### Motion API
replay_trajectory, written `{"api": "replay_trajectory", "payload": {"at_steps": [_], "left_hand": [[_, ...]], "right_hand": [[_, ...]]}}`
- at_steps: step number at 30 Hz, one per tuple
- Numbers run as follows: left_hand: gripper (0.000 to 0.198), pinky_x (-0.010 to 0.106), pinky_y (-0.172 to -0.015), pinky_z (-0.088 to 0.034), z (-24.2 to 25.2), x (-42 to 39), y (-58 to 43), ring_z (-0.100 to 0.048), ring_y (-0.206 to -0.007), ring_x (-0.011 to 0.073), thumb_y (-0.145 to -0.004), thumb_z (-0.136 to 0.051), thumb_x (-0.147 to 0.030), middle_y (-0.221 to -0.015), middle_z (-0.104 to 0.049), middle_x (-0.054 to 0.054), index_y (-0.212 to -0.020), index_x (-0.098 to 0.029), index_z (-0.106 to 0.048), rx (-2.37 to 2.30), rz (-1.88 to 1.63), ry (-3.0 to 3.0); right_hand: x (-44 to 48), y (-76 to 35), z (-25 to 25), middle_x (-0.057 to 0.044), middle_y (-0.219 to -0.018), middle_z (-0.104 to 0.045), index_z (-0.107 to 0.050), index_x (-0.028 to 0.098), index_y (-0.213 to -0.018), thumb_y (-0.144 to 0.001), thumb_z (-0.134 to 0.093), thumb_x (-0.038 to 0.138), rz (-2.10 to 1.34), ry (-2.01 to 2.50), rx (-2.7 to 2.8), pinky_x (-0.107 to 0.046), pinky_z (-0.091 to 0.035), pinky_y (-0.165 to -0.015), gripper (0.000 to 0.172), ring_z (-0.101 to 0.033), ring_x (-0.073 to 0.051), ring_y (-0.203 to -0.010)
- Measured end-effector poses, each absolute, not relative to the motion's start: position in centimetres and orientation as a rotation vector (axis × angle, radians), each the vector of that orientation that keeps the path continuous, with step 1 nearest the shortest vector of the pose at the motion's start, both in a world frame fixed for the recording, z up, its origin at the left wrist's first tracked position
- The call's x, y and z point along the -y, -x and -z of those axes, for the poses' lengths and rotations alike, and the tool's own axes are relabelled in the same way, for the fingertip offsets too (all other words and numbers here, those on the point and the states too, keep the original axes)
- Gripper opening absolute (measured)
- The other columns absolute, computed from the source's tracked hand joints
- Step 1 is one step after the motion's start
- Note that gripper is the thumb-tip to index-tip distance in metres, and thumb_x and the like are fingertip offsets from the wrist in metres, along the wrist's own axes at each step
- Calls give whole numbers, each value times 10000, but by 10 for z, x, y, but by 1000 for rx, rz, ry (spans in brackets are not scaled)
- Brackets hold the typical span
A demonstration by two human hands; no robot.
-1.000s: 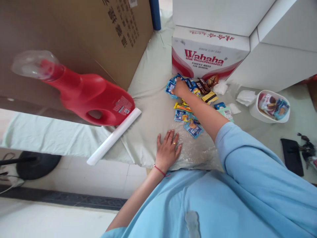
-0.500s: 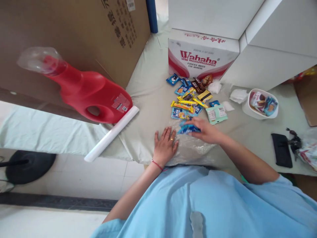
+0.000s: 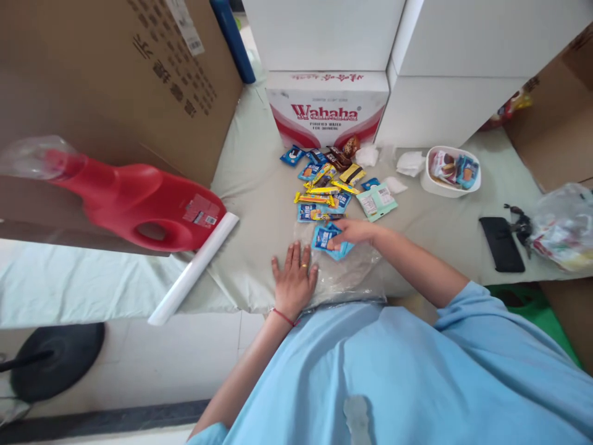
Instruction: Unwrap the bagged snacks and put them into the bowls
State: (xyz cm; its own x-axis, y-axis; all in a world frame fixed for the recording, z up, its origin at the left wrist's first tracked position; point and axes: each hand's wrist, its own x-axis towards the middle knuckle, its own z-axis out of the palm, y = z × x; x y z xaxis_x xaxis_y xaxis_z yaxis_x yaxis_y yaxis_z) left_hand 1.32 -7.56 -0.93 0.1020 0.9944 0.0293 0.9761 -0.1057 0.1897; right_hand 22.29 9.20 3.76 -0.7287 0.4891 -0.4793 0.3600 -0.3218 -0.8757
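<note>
My left hand [image 3: 293, 281] lies flat with fingers spread at the left edge of a clear plastic bag [image 3: 349, 272] on the cloth. Over the bag's upper part, my right hand [image 3: 354, 233] has its fingers on blue snack packets [image 3: 328, 240]. Just beyond are several yellow wrapped bars [image 3: 315, 199], more blue packets [image 3: 307, 213], brown packets [image 3: 338, 159] and a pale green packet [image 3: 377, 201]. A white tub [image 3: 449, 188] at the right holds small packets.
A red jug [image 3: 152, 207] and a white roll [image 3: 194, 269] lie at the left, beside a large cardboard box [image 3: 115, 93]. The Wahaha box [image 3: 327, 111] stands behind the snacks. A black phone [image 3: 502, 244] and a filled plastic bag [image 3: 565, 228] are at the right.
The view has shifted to the right. The blue packets under my right hand now lie flatter, with their printed faces showing. My left hand stays flat by the bag.
</note>
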Motion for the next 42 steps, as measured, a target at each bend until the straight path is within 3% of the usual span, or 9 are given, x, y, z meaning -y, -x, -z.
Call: {"api": "replay_trajectory", "payload": {"at_steps": [9, 12, 15, 21, 23, 27, 31, 37, 42], "left_hand": [[606, 717, -1292, -113, 11, 87, -11, -337, -1609, 325, -1087, -376, -434, -1730, -315, 178, -1653, -216, -384, -2014, -226, -2238], [607, 715, -1293, -118, 11, 95, -10, -343, -1607, 326, -1090, -371, -437, -1730, -315, 178, -1658, -224, -374, -2000, -241, -2245], [598, 717, -1293, -121, 10, 99, -10, -347, -1605, 329, -1090, -370, -427, -1733, -312, 172, -1654, -232, -384, -1995, -239, -2238], [596, 716, -1292, -126, 8, 97, -11, -352, -1601, 332, -1088, -374, -436, -1734, -309, 165, -1642, -221, -409, -2005, -208, -2234], [598, 720, -1289, -133, 9, 97, -11, -357, -1599, 334, -1087, -372, -437, -1735, -309, 165, -1642, -216, -406, -2010, -207, -2228], [600, 711, -1293, -127, 10, 98, -10, -348, -1602, 333, -1087, -378, -440, -1736, -304, 167, -1641, -212, -410, -1996, -215, -2241], [596, 700, -1302, -104, 10, 98, -11, -331, -1611, 319, -1090, -374, -444, -1744, -290, 152, -1640, -215, -412, -2017, -194, -2236], [613, 704, -1299, -127, 5, 96, -10, -295, -1627, 307, -1097, -337, -459, -1756, -249, 137, -1653, -205, -384, -1998, -88, -2216], [585, 709, -1289, -177, -3, 86, -1, -326, -1615, 309, -1102, -287, -440, -1749, -292, 113, -1635, -244, -423, -1926, -101, -2192]], "right_hand": [[-152, -254, -44, -57, -925, -791, -674, 212, -943, -717, -861, 340, -2030, 1204, 1356, -374, -620, -924, 321, -752, -214, -885], [-140, -257, -41, -37, -845, -786, -685, 194, -900, -636, -909, 331, -2216, 1141, 1439, -350, -635, -835, 373, -744, -205, -782], [-129, -256, -40, 9, -769, -756, -702, 178, -867, -655, -889, 365, -2281, 1057, 1754, -290, -609, -729, 339, -703, -168, -696], [-143, -258, -51, 21, -883, -770, -749, 216, -907, -644, -865, 218, -1740, 1077, 2348, -267, -576, -794, 287, -701, -183, -832], [-148, -260, -53, 6, -858, -762, -731, 212, -884, -662, -853, 227, -1714, 1186, 2248, -289, -583, -789, 253, -700, -194, -817], [-145, -255, -51, -17, -849, -767, -706, 193, -890, -718, -849, 361, -2061, 1141, 1782, -293, -603, -736, 280, -703, -175, -744], [-134, -228, -44, -31, -838, -777, -700, 173, -850, -618, -928, 351, -2257, 1076, 1647, -277, -603, -700, 372, -699, -165, -718], [-154, -225, -39, -42, -809, -741, -662, 198, -860, -712, -856, 363, -1995, 1245, 1499, -301, -584, -739, 294, -663, -172, -739], [-138, -261, -64, -4, -844, -705, -647, 218, -969, -721, -827, 395, -1715, 1185, 1521, -319, -541, -755, 353, -638, -179, -755]]}}
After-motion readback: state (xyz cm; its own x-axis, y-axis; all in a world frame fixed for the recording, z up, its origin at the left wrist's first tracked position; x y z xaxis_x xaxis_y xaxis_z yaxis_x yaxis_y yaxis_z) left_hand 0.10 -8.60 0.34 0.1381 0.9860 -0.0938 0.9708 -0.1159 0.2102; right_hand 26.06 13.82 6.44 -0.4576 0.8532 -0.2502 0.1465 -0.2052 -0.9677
